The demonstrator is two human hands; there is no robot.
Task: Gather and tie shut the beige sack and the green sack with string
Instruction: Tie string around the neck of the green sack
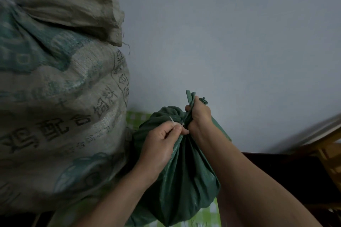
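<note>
The green sack [184, 177] stands in the lower middle of the head view, its mouth gathered into a neck. My right hand [198, 116] grips that bunched neck, with the fabric ends sticking up above my fist. My left hand [162, 140] pinches a thin pale string [172, 120] right beside the neck, at its left side. The big beige sack [60, 97], printed with dark characters and green marks, fills the left of the view; its top is bunched and folded over, and I see no string on it.
A pale wall [239, 42] stands behind both sacks. A green-and-white checked cloth [136, 118] lies under them. Wooden furniture [328, 149] sits at the right edge above a dark surface.
</note>
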